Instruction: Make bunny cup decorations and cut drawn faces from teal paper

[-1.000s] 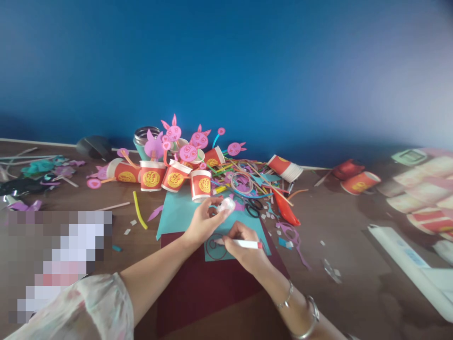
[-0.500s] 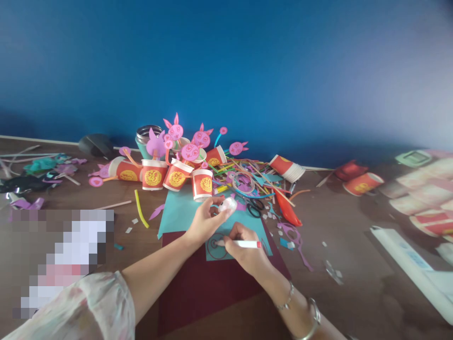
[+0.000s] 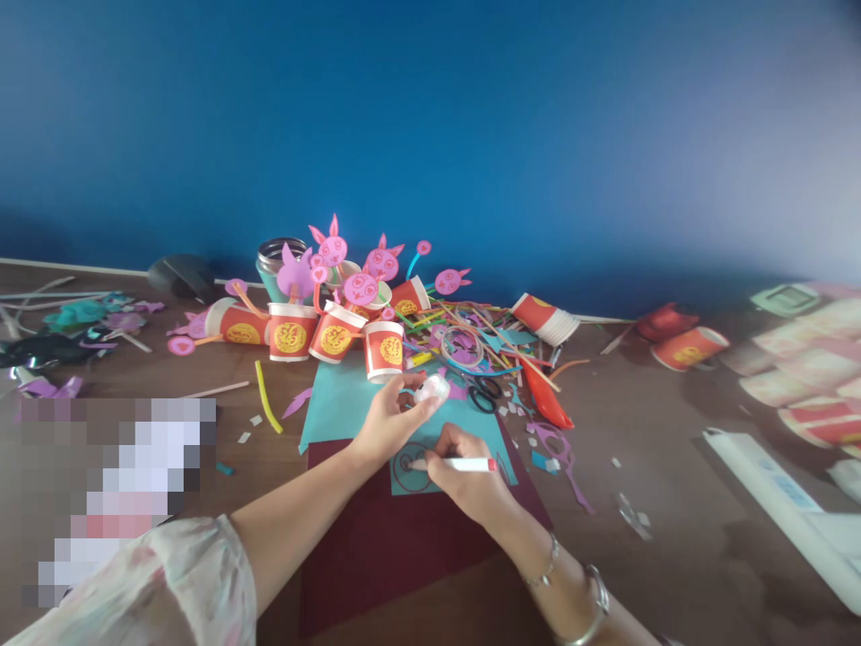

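Observation:
My right hand (image 3: 467, 474) is closed round a white marker (image 3: 471, 465) with a red end. Its tip is at a face-like circle with a small round inside, drawn on a blue-green piece of paper (image 3: 398, 488). My left hand (image 3: 388, 420) curls its fingers and thumb round a small, shiny whitish object (image 3: 432, 389), whose kind I cannot make out. Beneath the piece lies a dark red sheet (image 3: 377, 547). A larger turquoise sheet (image 3: 336, 405) extends behind it, partly under my left hand.
Red paper cups (image 3: 385, 353) with pink rabbit faces (image 3: 361, 288) stand and lie at the back. A pile of straws and scraps, black-handled scissors (image 3: 484, 395) and a red balloon-like item (image 3: 548, 399) lie right of centre. Stacked cups (image 3: 546, 319) lie behind; a white box-like object (image 3: 760, 493) is at right.

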Demonstrator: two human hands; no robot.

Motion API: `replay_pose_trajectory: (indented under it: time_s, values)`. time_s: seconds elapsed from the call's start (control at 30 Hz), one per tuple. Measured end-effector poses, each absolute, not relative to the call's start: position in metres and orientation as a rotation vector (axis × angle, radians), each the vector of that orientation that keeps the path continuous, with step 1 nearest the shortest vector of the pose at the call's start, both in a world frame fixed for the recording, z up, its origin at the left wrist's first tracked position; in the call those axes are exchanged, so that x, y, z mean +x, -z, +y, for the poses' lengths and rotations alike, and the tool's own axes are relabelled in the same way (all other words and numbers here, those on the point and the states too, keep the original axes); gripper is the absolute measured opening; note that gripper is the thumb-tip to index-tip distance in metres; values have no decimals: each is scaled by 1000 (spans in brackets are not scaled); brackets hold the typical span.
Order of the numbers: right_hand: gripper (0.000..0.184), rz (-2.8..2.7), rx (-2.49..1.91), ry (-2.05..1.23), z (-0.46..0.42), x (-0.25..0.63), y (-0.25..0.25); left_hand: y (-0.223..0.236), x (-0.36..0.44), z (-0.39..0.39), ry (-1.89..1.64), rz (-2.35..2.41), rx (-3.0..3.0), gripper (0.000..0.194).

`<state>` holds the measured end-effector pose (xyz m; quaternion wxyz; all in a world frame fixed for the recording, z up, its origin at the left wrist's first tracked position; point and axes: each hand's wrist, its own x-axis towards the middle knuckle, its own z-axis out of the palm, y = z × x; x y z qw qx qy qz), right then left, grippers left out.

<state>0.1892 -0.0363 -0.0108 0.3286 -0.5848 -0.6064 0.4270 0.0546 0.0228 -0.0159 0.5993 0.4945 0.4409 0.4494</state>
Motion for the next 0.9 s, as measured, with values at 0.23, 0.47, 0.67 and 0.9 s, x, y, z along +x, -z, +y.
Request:
replay_pose_trajectory:
  time_s: [0.23,0.47,0.67,0.9]
  values:
    - [24,-1553,-1540,-1097,-35,189,9,17,54,23,-1045,1005,1161,47]
    - [24,-1555,-1539,-1100,-36,189,9,19,54,23,-1040,1006,1158,48]
    - [24,-1536,-1537,-1095,-36,188,8,20,53,23,-1053,998,1167,47]
    - [22,-1554,-1584,-1106,-36,189,10,18,54,23,-1050,1006,1152,47]
